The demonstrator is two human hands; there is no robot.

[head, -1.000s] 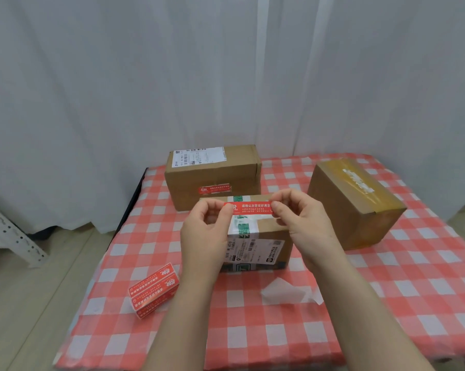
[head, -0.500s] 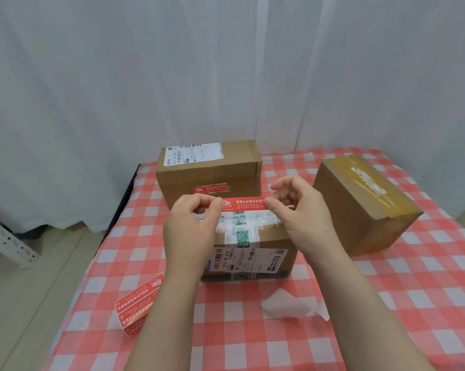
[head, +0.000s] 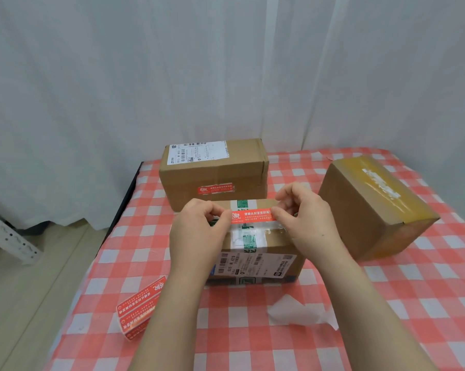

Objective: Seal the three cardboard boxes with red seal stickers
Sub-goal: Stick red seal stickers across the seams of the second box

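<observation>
Three cardboard boxes stand on the checked table. My left hand (head: 199, 231) and my right hand (head: 306, 218) each pinch one end of a red seal sticker (head: 252, 216), stretched flat just over the top of the near box (head: 255, 253), which has green and clear tape and a shipping label on its front. The back box (head: 215, 172) carries a red sticker (head: 216, 188) on its front face. The right box (head: 373, 210), with yellowish tape on top, sits tilted and shows no red sticker.
A sheet of spare red stickers (head: 139, 307) lies at the table's front left. A peeled white backing paper (head: 301, 313) lies in front of the near box. White curtains hang behind the red-and-white tablecloth (head: 413, 290). A metal rack (head: 6, 236) stands on the floor at left.
Both hands have carried the stretched sticker down and slightly back, closer to the top of the near box. The view has tilted a little.
</observation>
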